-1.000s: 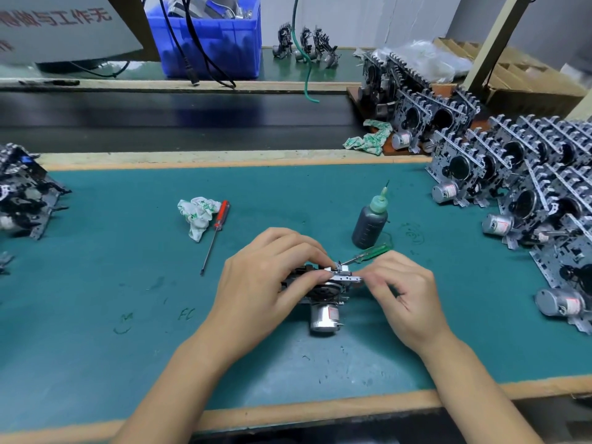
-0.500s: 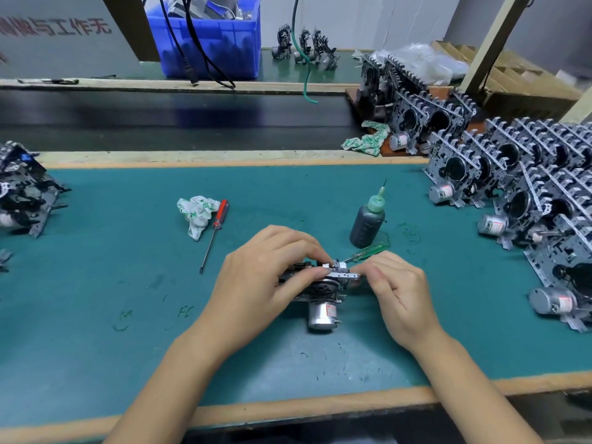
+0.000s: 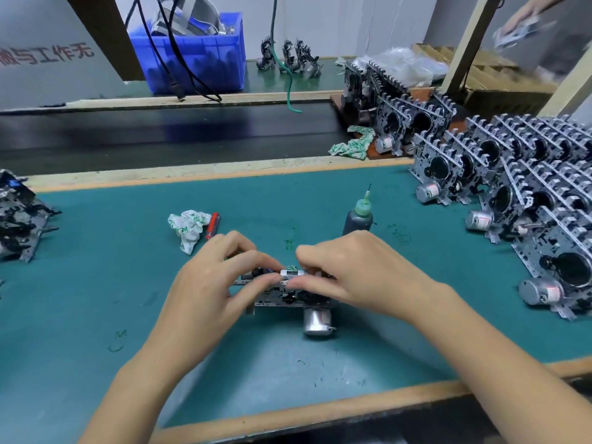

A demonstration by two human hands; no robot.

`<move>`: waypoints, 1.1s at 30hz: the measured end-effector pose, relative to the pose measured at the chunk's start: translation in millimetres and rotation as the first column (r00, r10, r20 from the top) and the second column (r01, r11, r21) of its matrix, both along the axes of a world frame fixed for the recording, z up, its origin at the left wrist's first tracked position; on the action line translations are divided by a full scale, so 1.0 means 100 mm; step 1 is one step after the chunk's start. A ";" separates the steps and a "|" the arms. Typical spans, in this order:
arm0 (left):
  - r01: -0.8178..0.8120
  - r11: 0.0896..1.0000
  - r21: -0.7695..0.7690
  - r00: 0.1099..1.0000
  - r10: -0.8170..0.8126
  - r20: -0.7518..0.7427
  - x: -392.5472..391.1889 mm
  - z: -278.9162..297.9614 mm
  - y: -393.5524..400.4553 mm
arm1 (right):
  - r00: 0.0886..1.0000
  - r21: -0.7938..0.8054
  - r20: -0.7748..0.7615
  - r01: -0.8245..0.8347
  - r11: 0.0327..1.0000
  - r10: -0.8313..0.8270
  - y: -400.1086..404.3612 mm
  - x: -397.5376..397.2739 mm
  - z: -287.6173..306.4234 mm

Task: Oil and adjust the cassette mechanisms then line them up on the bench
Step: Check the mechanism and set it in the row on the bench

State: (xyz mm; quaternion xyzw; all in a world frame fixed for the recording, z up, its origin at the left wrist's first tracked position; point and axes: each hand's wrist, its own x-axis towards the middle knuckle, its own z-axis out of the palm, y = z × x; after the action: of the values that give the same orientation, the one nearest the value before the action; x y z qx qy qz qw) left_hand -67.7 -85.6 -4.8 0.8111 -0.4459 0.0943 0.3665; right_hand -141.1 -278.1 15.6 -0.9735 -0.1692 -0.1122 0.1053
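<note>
A person's two bare hands work over a cassette mechanism [image 3: 282,299] that sits on a teal bench mat [image 3: 96,283], near the front edge and roughly centred. The left hand [image 3: 211,283] curls over the mechanism's left side; its thumb and forefinger are drawn close together, pinching the top edge next to a small silver part [image 3: 291,272]. The right hand [image 3: 362,270] arches over the right side, fingers bent and close together, fingertips pressing down on the top edge just beside that silver part. Whether the right hand holds a tool cannot be told. A silver cylindrical motor [image 3: 317,322] juts from the mechanism toward the viewer.

Just behind the right hand stands a dark oil bottle [image 3: 357,221] with a green nozzle. Behind the left hand lie a crumpled white and green rag [image 3: 187,225] and a red-handled screwdriver [image 3: 213,224], touching each other. Rows of upright mechanisms [image 3: 525,187] fill the bench's right side. A loose heap of mechanisms [image 3: 19,219] lies at the left edge. A blue bin [image 3: 198,56] sits on the far bench.
</note>
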 end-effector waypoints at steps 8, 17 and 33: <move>0.300 0.953 0.050 0.950 -0.303 0.075 -0.12 0.30 -0.64 | 0.977 0.134 0.110 0.169 0.977 -0.184 -0.44 -0.60 0.21; 0.323 0.897 0.301 0.898 -0.391 0.201 -0.12 0.50 -2.17 | 0.697 0.190 0.131 0.680 0.708 -0.705 -1.29 -0.80 0.21; 0.407 0.850 0.335 0.892 -0.449 0.053 -0.17 -0.01 -2.78 | 0.421 0.247 0.248 0.843 0.477 -0.873 -1.62 -0.53 -0.15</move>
State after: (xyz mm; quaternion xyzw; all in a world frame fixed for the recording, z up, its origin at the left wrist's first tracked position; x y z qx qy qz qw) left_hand -84.9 -363.5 -5.7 0.7312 -0.6474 -0.0101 0.2147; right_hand -194.4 -440.1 0.9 -0.8820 0.3402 -0.3233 0.0434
